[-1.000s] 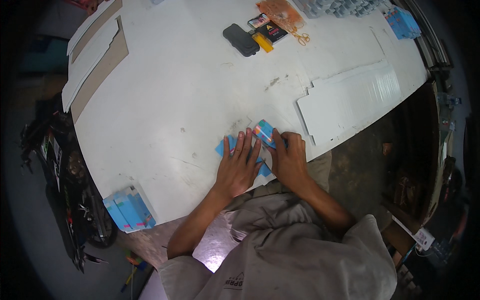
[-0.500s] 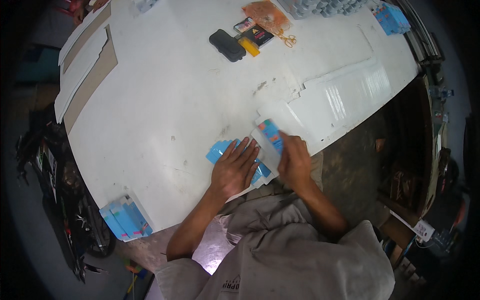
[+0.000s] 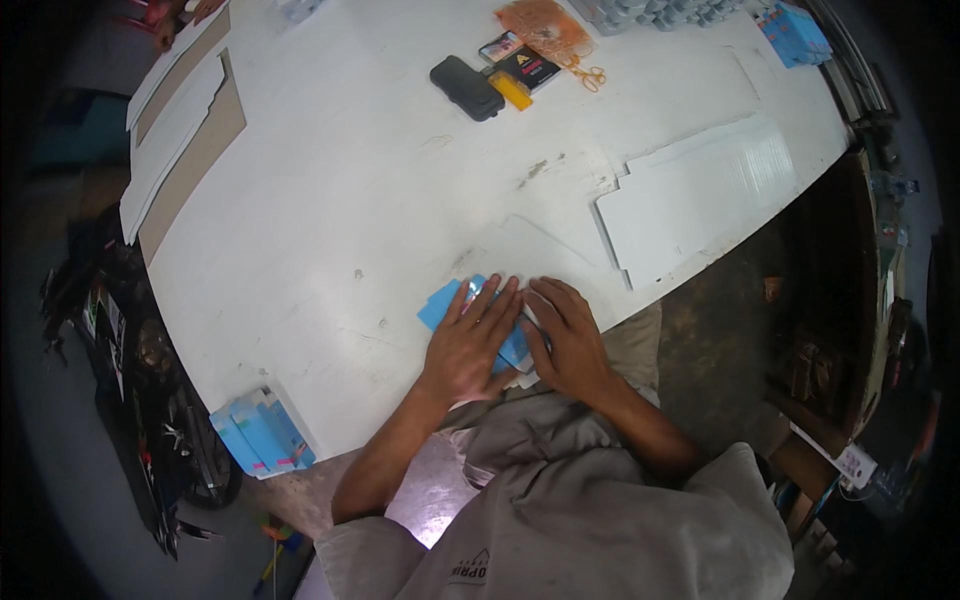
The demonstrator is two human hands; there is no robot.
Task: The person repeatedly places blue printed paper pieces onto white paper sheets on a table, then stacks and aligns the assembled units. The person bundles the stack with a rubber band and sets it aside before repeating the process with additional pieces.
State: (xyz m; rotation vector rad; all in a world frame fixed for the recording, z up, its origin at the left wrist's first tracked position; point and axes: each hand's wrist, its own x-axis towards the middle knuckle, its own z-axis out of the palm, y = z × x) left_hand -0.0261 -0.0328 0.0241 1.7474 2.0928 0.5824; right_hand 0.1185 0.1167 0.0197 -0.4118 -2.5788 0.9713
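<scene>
Under my hands, at the near edge of the table, lies a flat light-blue printed carton, mostly covered. My left hand rests palm down on its middle, fingers stretched out and slightly apart. Just to the right, my right hand lies over the carton's right side with its fingers extended, thumb toward my left hand. A bit of blue card and a pale edge show in the gap between the two hands. Neither hand grasps anything that I can see.
Stacked blue cartons sit at the near left corner, with more blue cartons far right. White card sheets lie at right, others at left. A black case, yellow lighter-like object and scissors are farther back.
My right hand has come down from a raised blue-and-white carton panel and flattened beside my left hand. That panel is now folded down, and its white side is mostly out of sight.
</scene>
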